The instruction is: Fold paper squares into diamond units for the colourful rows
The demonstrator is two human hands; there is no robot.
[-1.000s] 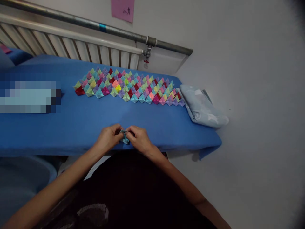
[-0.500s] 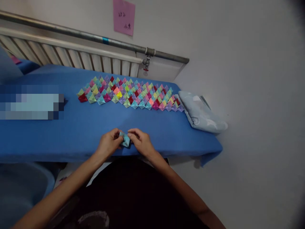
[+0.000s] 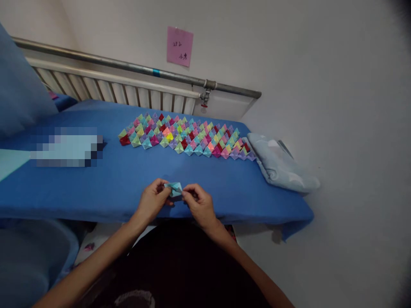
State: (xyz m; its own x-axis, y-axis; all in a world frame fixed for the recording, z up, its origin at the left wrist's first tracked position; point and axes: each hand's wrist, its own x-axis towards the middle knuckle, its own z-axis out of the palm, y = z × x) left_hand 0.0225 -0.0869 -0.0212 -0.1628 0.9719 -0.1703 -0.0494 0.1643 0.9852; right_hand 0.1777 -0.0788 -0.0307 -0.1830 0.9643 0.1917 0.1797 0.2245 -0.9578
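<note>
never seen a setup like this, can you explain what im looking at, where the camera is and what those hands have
There is no machine here: a person works with two bare hands. The camera is worn on their head, looking forward and down, so you see their own arms reaching in. The left hand pinches a small folded light blue paper, while fingertips of the right hand are at its other edge. On the blue cloth beyond lie rows of colorful folded paper pieces, with folded pale fabric at their right end. Something at the left is pixelated, so I can't tell what it is.
</note>
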